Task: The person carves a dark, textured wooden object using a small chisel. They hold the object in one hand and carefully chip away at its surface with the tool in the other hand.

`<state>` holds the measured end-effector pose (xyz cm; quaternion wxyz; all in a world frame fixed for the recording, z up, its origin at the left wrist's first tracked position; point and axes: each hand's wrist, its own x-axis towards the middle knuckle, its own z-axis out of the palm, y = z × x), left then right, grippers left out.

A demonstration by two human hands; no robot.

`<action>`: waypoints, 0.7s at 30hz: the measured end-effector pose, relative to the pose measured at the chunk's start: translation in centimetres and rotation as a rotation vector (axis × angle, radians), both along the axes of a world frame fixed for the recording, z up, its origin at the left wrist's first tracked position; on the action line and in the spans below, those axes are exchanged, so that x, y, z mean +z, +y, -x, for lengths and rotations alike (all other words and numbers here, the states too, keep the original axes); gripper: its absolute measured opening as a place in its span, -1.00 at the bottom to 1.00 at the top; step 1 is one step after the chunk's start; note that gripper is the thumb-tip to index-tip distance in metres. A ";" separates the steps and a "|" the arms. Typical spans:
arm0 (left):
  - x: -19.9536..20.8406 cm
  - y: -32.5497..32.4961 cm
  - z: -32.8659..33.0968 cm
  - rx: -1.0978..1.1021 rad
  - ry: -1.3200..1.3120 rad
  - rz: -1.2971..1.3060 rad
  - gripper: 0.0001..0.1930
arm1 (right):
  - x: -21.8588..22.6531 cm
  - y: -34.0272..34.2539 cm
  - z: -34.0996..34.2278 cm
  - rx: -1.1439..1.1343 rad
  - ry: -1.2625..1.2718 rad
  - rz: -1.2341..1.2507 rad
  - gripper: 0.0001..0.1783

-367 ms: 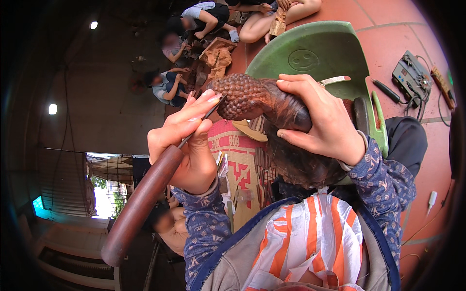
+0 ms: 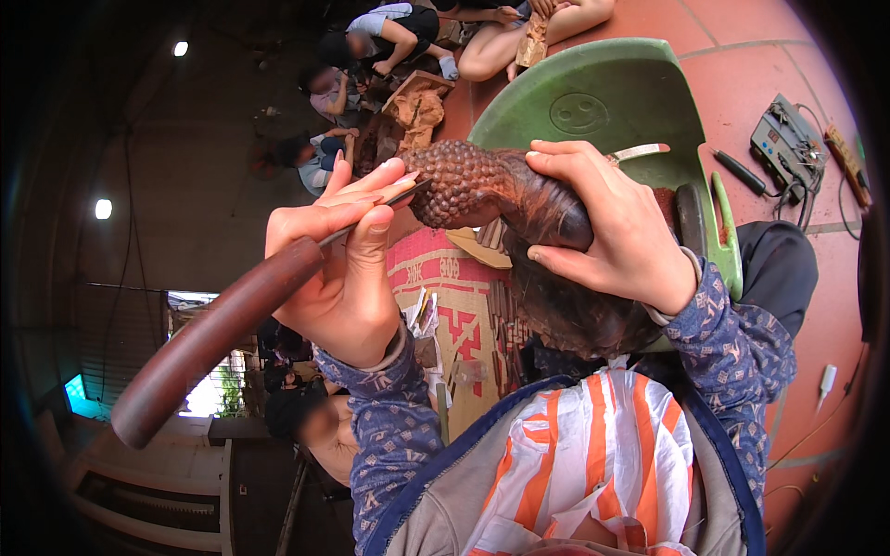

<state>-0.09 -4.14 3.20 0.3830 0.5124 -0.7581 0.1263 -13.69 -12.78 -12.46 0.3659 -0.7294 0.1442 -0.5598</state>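
A carving chisel with a long dark wooden handle [image 2: 218, 338] and a thin metal blade is gripped in my left hand [image 2: 343, 301], fingers closed round the shank. Its tip meets the knobbly curls of a dark brown wooden carving [image 2: 459, 181], shaped like a head covered in small round bumps. Around the smooth, rounded end of this carving my right hand [image 2: 621, 227] is wrapped, thumb below and fingers above. Beneath it lies the lower, dark, rough part of the wood [image 2: 579, 310], close to my lap; the right hand partly hides where the parts join.
A green plastic chair [image 2: 630, 93] stands just beyond my right hand. On the red tile floor at right are a grey power unit [image 2: 788, 144] and a power strip [image 2: 845, 167]. Several carving tools [image 2: 505, 338] lie on a patterned mat [image 2: 459, 306]. Other people sit working at far left.
My left hand has shifted a little left, and the chisel handle's butt has swung up and left, so the tool lies flatter. The right hand and carving stay nearly in place.
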 end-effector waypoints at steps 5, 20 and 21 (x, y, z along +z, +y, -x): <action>1.6 0.5 -3.2 -0.178 0.346 -0.182 -0.78 | 0.0 -0.1 -0.3 -0.071 -0.043 0.043 -0.33; -2.4 -0.2 -3.4 -0.292 0.214 0.076 -0.76 | -1.9 2.0 -0.6 -0.237 -0.001 -0.108 -0.09; -2.2 -0.3 -3.5 -0.309 0.220 0.058 -0.76 | -1.9 2.1 -0.6 -0.238 -0.002 -0.112 -0.09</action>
